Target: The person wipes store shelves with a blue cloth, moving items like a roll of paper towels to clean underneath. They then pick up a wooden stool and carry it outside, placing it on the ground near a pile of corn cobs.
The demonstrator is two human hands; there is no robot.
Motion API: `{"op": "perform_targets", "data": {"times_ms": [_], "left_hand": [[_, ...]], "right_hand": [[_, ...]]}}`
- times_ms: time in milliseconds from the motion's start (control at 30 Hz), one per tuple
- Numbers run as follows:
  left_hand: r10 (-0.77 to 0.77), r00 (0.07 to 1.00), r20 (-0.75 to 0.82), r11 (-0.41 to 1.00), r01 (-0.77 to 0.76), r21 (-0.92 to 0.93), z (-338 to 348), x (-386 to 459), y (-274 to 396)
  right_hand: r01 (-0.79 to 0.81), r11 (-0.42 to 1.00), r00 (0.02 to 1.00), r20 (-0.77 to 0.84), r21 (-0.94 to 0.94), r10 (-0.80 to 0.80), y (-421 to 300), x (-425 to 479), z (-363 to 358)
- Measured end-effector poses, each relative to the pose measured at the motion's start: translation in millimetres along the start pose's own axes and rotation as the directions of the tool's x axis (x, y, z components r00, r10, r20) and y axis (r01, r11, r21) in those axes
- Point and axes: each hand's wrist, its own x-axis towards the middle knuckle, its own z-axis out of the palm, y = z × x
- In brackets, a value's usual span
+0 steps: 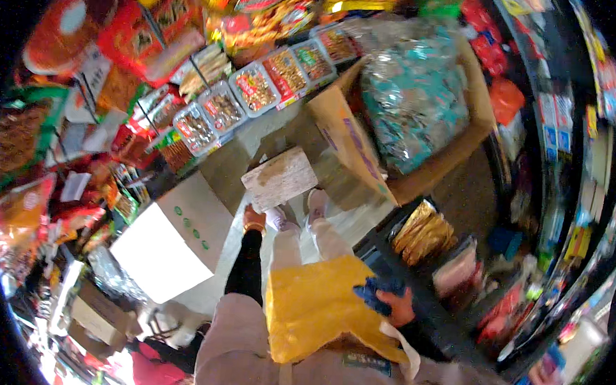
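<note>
My left hand (254, 218) is low in front of me, its fingers at the near left corner of a worn rectangular wooden slab (280, 178), apparently gripping it. Whether the slab has legs beneath it is hidden. In my right hand (399, 306) is a bunched dark blue cloth or glove (378, 293), at the right side of a yellow sheet or bag (317, 308). That yellow piece spreads across the front of my body, above my legs. My shoes (317, 203) show just below the slab.
An opened carton (350, 137) holding a clear-and-teal plastic bundle (417, 93) stands ahead right. Snack tubs (254, 89) line a shelf ahead, with hanging packets (149, 32) behind. A white box (164, 253) is at left; a dark crate shelf (428, 282) runs along my right.
</note>
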Motion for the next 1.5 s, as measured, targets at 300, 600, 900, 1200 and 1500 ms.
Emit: {"op": "perform_targets", "data": {"times_ms": [300,600,900,1200,1500], "left_hand": [[0.222,0.973,0.063,0.972,-0.226,0.058,-176,-195,20],[0.281,0.921,-0.271,0.958,-0.286,0.025,-344,-228,35],[0.330,0.906,-0.266,0.765,-0.092,0.638,-331,-284,128],[0.744,0.509,-0.434,0.663,-0.477,0.577,-277,-256,200],[0.625,0.732,-0.270,0.778,-0.559,0.286,-322,-296,277]], "right_hand": [[0.303,0.952,0.914,0.297,-0.043,-0.277,-61,-76,2],[0.379,0.831,0.713,0.444,0.406,-0.542,-198,-96,47],[0.880,0.419,0.269,0.492,0.223,-0.828,-289,-64,30],[0.315,0.523,0.573,0.281,0.792,-0.770,-359,-80,-83],[0.394,0.259,0.575,-0.016,0.882,-0.818,-286,-75,-150]]}}
